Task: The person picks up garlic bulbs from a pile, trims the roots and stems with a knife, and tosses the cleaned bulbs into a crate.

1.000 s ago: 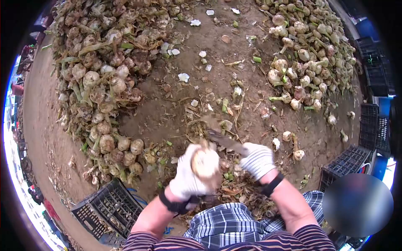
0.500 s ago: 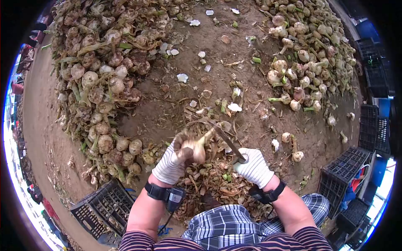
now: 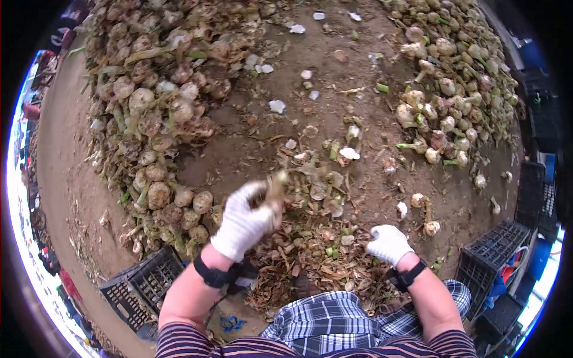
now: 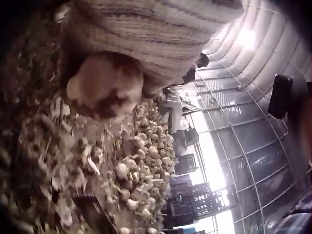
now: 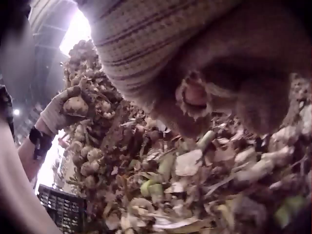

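I've got the left hand [image 3: 243, 221] clamped round a garlic bulb [image 5: 75, 106] above the peelings [image 3: 325, 244], its blurred stalk end [image 3: 280, 178] pointing away from the plaid lap [image 3: 322, 316]; right hand [image 3: 389, 244], fingers curled, on what if anything I can't tell, well apart to the bulb's right.

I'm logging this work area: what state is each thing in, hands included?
Left hand: gloved, fingers curled in a grip.
Held bulb: off the ground, in the left hand.
Right hand: gloved, fingers curled; any held object unclear.
Left bulb pile: heaped, some stalks attached.
Right bulb pile: heaped, some stalks attached.
Trimmings: loose, strewn on the ground.
Black crates: set down, contents unclear.
Blue strands: tangled.
Plaid garment: worn.
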